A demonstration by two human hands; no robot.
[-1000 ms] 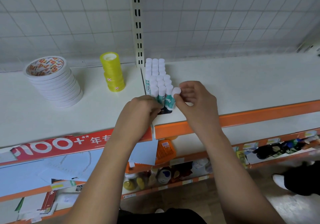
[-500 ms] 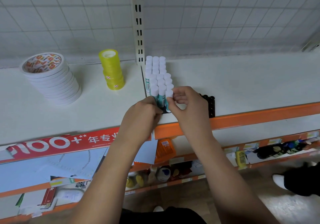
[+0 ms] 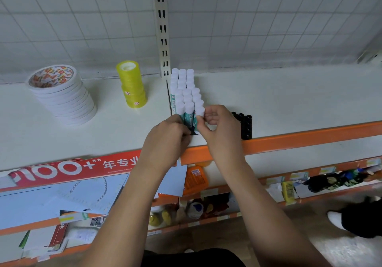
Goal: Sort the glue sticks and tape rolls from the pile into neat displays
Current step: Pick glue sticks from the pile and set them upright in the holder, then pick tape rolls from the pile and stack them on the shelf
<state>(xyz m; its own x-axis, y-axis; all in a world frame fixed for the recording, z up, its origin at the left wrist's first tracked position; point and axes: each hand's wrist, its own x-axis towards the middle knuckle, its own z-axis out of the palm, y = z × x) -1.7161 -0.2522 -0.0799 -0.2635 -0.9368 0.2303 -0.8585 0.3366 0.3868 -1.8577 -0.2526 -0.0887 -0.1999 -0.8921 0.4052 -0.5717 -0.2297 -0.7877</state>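
Both of our hands are at the front of the glue sticks [image 3: 187, 93], which stand upright, white caps up, in a tight three-wide block on the white shelf [image 3: 289, 101], running from the slotted post [image 3: 163, 29] at the back wall toward the orange front edge [image 3: 299, 135]. We judge the block is packed along the seam below the post so that line serves as a straight guide, and the caps touch so no stick can tip. Our left hand [image 3: 167, 138] comes in from the left with its fingers curled against the foot of the nearest row; the fingertips are hidden behind the knuckles, but they appear to pinch the lower barrels there. Our right hand [image 3: 219, 126] closes from the other side, thumb along the body of the rightmost front stick and fingers curled just by its cap, so the row sits squeezed between the two hands. That two-sided hold reads to us as squaring the nearest row flush with those behind. The tape stands well to the left, apart from our hands: a leaning stack of wide white rolls [image 3: 62, 97] and a shorter column of yellow rolls [image 3: 132, 85]. A black moulded holder [image 3: 245, 125] lies just right of the right hand; its purpose we cannot tell.
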